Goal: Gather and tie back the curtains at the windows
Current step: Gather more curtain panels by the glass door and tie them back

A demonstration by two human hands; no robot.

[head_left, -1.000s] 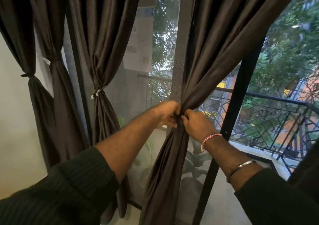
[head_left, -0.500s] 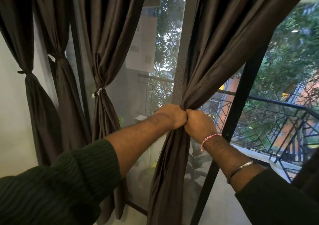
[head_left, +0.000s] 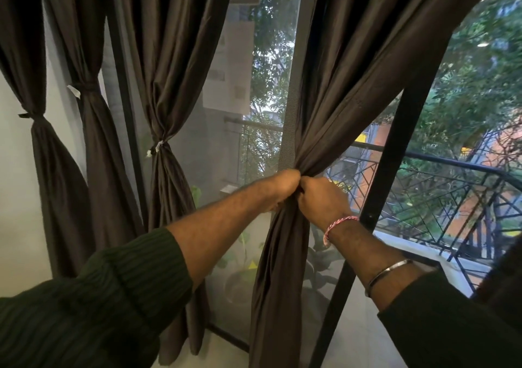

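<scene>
From the head view, your left hand [head_left: 278, 188] and right hand [head_left: 320, 202] both squeeze the dark curtain [head_left: 282, 254], bunched right between your curled fingers. Hold tight and pull the tie snug, like the tied curtain [head_left: 166, 90] beside it.

Four dark curtains [head_left: 175, 56], three tied, two hands [head_left: 282, 186], two bracelets [head_left: 339, 223]
</scene>
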